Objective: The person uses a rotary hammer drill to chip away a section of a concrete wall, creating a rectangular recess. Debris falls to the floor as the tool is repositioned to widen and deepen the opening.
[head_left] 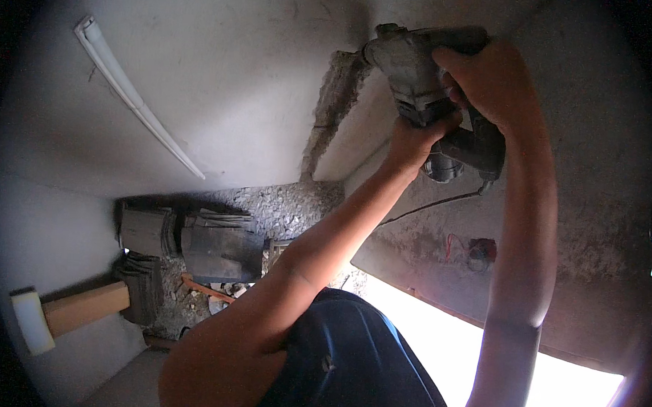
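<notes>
A dusty dark grey rotary hammer is raised against the pale wall at the upper right of centre. My right hand is closed around its rear handle, thumb lying over the top. Lower down, my left hand grips the underside of the body, its fingers partly hidden behind the tool. The tool's front end sits beside the upper end of a rough chiselled groove in the plaster; its working tip cannot be made out. From the tool's lower end a dark cable runs down to the left.
A white tube light is fixed on the wall at left. Stacked grey slabs stand by rubble at lower left, near a wooden block. Red wires poke from the right wall above a bright opening.
</notes>
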`<state>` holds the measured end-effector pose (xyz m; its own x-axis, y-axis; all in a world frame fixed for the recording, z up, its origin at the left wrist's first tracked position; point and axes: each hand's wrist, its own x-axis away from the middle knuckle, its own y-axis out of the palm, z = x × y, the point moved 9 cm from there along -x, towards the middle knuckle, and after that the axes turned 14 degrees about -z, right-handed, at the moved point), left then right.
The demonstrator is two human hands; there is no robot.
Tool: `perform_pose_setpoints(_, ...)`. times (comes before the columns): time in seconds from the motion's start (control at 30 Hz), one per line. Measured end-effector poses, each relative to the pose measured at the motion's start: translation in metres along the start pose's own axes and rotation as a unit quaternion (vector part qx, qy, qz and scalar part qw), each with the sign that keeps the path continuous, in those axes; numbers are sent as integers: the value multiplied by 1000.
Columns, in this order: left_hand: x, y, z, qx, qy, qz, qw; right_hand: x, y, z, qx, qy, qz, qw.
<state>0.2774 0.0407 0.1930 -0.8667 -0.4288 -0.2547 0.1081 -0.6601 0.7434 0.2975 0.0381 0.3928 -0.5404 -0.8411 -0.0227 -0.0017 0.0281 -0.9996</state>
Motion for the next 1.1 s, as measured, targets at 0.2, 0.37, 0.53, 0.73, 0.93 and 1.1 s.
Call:
perform_pose_setpoints(0.2,-2,-7,0,-13,23,32,999,4,6,6,-116,51,-27,992)
perform_pose_setpoints(0.37,-4,-2,0,-10,6,20,1000,2,2,15,-140,68,-39,987)
perform_pose_setpoints(0.53,-5,-2,-6,-16,-30,-2,999,-1,4,18,-142,66,-36,987)
perform_pose_setpoints(0.73,-7,-15,-10,-29,2,23,999,-1,10,19,-153,77,-35,985)
perform_pose_setpoints(0.93,-8,-12,-19,-57,-19,1,998,5,10,25,25,-62,110,992)
perform_pose_setpoints(1.1,3,-37,-24,-104,-17,10,994,21,26,10,-99,83,3,992)
